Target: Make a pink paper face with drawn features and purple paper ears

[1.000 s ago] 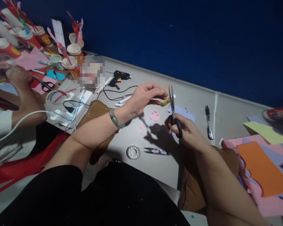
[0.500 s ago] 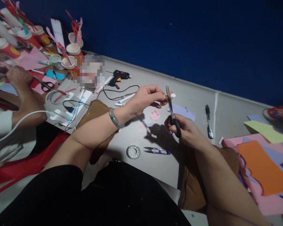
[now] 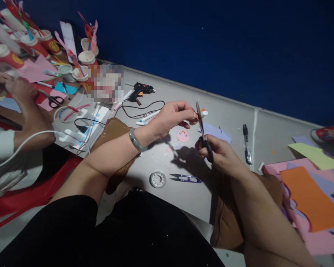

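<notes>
Black-handled scissors [image 3: 205, 142] are gripped in my right hand [image 3: 221, 152], blades pointing up and away from me. Between thumb and fingers, my left hand [image 3: 176, 116] pinches a small orange and white paper piece [image 3: 203, 112]. The scissor blades cross in front of that piece, so I cannot tell whether they are cutting it. Below my hands lies a pink paper disc [image 3: 183, 135] with a drawn face and a small orange triangle. A purple paper piece [image 3: 215, 132] lies behind the scissors.
A roll of tape [image 3: 157, 179] and purple thread snips [image 3: 185, 178] lie near me. A black glue gun [image 3: 141, 91] with its cord is at the back. A pen [image 3: 247, 144] and orange paper [image 3: 311, 198] are rightward. A co-worker's hands [image 3: 19, 91] are at left.
The scissors' blades have drawn slightly closer together, and my right hand has shifted very little. My left hand keeps its pinch on the paper piece.
</notes>
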